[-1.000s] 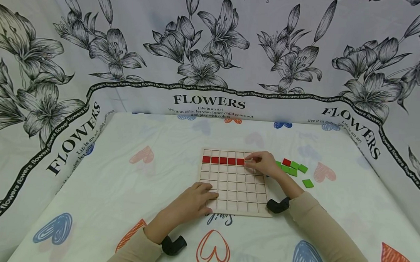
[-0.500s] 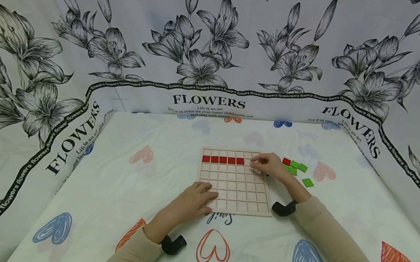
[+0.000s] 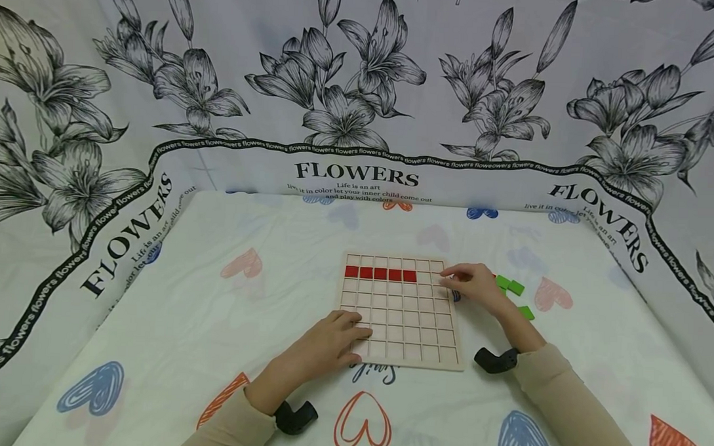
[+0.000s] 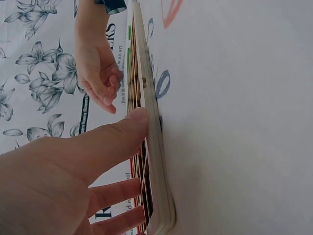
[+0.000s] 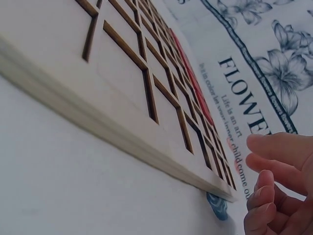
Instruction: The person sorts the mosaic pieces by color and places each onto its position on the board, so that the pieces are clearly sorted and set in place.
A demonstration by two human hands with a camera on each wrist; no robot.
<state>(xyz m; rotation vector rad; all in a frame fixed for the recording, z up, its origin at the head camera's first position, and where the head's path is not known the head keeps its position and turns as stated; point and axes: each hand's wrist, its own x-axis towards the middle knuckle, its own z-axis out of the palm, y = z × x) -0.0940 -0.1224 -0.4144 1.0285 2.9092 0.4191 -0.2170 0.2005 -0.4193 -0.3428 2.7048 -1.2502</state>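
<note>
A wooden grid board (image 3: 403, 316) lies on the cloth, with a row of red square tiles (image 3: 381, 274) in its second row from the far side. My left hand (image 3: 323, 343) rests on the board's near left corner; in the left wrist view its thumb (image 4: 137, 117) touches the near rim and the fingers lie over the grid. Just off the board's right edge hovers my right hand (image 3: 475, 286), its fingers loosely bent. Nothing shows between the thumb and fingers in the right wrist view. Beyond that hand lie loose green tiles (image 3: 515, 287), partly hidden by it.
One green tile (image 3: 526, 313) sits apart, closer to the right forearm. Each wrist wears a black camera mount (image 3: 296, 418). A heart-printed white cloth (image 3: 151, 373) covers the table, and a flower-printed curtain (image 3: 362, 85) stands around the back and sides.
My right hand has drawn away from the end of the red row, moving right off the board toward the loose tiles. The left hand and the board have stayed put.
</note>
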